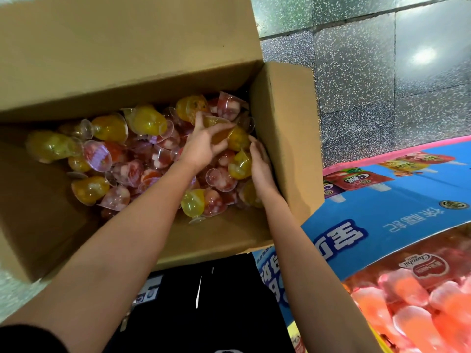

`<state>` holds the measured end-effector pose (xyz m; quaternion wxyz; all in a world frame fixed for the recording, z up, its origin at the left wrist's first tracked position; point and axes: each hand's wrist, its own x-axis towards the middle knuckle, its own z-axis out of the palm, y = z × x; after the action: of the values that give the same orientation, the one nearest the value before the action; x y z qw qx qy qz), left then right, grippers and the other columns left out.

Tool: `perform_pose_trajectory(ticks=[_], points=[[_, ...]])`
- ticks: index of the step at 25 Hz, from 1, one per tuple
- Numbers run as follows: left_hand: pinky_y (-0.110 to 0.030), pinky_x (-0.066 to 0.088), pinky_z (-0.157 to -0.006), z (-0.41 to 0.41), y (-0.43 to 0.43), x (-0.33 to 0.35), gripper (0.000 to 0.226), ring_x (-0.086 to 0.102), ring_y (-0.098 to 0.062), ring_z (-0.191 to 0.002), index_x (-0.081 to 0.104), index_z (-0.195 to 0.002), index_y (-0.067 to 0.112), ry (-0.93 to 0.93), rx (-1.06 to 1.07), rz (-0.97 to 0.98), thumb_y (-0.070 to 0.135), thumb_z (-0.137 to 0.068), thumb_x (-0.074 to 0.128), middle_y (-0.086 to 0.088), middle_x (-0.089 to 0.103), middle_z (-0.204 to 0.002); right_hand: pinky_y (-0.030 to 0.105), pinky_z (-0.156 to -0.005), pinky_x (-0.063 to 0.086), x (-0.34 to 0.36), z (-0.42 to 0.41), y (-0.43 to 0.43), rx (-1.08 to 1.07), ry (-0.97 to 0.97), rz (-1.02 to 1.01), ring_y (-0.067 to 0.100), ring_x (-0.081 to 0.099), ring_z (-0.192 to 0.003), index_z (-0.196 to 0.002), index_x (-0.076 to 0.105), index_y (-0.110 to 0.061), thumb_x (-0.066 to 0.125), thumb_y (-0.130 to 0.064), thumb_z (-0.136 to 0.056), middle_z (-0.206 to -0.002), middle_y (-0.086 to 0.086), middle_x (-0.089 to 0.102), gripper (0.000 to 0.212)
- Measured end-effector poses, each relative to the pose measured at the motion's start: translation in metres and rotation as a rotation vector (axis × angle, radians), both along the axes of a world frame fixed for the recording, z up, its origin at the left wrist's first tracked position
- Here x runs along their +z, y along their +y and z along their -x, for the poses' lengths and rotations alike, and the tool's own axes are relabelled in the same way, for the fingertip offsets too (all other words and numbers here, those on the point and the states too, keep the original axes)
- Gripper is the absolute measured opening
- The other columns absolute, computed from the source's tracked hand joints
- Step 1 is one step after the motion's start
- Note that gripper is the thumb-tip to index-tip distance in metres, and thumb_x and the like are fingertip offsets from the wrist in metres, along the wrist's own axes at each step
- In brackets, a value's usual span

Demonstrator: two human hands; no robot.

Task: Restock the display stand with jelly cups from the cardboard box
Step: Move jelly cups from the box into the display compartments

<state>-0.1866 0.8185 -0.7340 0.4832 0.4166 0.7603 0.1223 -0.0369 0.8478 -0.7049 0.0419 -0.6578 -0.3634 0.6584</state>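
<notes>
An open cardboard box (283, 128) fills the upper left. Several goblet-shaped jelly cups (107, 154), yellow and red, lie heaped inside it. My left hand (204, 146) reaches into the right end of the heap and grips a yellow jelly cup (219, 123) between thumb and fingers. My right hand (260, 166) lies beside it against the box's right wall, fingers laid over yellow cups (239, 164); what its palm covers is hidden. The blue display stand (377, 220) runs along the lower right.
Pink packaged jelly snacks (413, 301) fill the stand's bin at the bottom right. A speckled grey tiled floor (369, 80) lies beyond the box. The box's long flap (114, 42) stands open at the top. Dark clothing (204, 301) is below.
</notes>
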Motion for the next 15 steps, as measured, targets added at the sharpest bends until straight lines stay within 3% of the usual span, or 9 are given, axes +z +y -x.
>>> perform_pose_trajectory(ticks=[3, 5, 8, 11, 13, 15], points=[[-0.032, 0.028, -0.116, -0.002, 0.0, 0.005, 0.04, 0.025, -0.038, -0.145, 0.056, -0.131, 0.038, -0.091, 0.118, 0.041, 0.02, -0.096, 0.06, -0.012, 0.002, -0.16, 0.029, -0.111, 0.032, 0.0, -0.002, -0.004, -0.024, -0.025, 0.039, 0.017, 0.041, -0.135, -0.148, 0.037, -0.029, 0.033, -0.039, -0.106, -0.149, 0.0, 0.043, 0.044], [-0.031, 0.03, -0.117, -0.006, -0.001, 0.007, 0.041, 0.028, -0.035, -0.143, 0.054, -0.13, 0.04, -0.121, 0.226, 0.014, 0.02, -0.095, 0.06, -0.011, 0.008, -0.156, 0.035, -0.115, 0.03, -0.001, -0.001, -0.005, -0.03, -0.056, 0.057, 0.021, 0.037, -0.139, -0.152, 0.029, -0.028, 0.034, -0.038, -0.106, -0.153, 0.002, 0.038, 0.047], [-0.042, 0.04, -0.112, -0.015, 0.003, 0.008, 0.043, 0.03, -0.036, -0.14, 0.05, -0.134, 0.041, -0.191, 0.347, -0.042, 0.022, -0.096, 0.059, -0.009, 0.009, -0.154, 0.039, -0.118, 0.025, -0.009, 0.006, -0.007, 0.019, -0.109, 0.088, 0.023, 0.032, -0.143, -0.154, 0.022, -0.026, 0.029, -0.041, -0.106, -0.157, 0.005, 0.032, 0.051], [-0.046, 0.038, -0.113, -0.027, 0.011, 0.003, 0.041, 0.027, -0.035, -0.141, 0.048, -0.136, 0.04, -0.222, 0.439, -0.068, 0.024, -0.099, 0.052, -0.007, 0.011, -0.154, 0.04, -0.118, 0.019, -0.015, 0.01, -0.011, -0.012, -0.149, 0.1, 0.023, 0.027, -0.145, -0.155, 0.019, -0.026, 0.023, -0.047, -0.105, -0.159, 0.004, 0.027, 0.054], [-0.041, 0.038, -0.114, -0.034, 0.007, 0.0, 0.04, 0.028, -0.03, -0.141, 0.047, -0.138, 0.037, -0.21, 0.478, -0.1, 0.024, -0.1, 0.05, -0.007, 0.014, -0.152, 0.042, -0.118, 0.017, -0.017, 0.013, -0.011, -0.067, -0.156, 0.084, 0.024, 0.025, -0.146, -0.155, 0.018, -0.028, 0.023, -0.05, -0.104, -0.16, 0.004, 0.025, 0.055], [-0.023, 0.038, -0.107, -0.043, -0.002, 0.002, 0.041, 0.03, -0.022, -0.136, 0.046, -0.139, 0.035, -0.154, 0.518, -0.131, 0.023, -0.1, 0.051, -0.007, 0.017, -0.15, 0.041, -0.118, 0.019, -0.016, 0.016, -0.011, -0.126, -0.147, 0.07, 0.024, 0.027, -0.145, -0.154, 0.021, -0.027, 0.024, -0.05, -0.104, -0.159, 0.004, 0.027, 0.055]])
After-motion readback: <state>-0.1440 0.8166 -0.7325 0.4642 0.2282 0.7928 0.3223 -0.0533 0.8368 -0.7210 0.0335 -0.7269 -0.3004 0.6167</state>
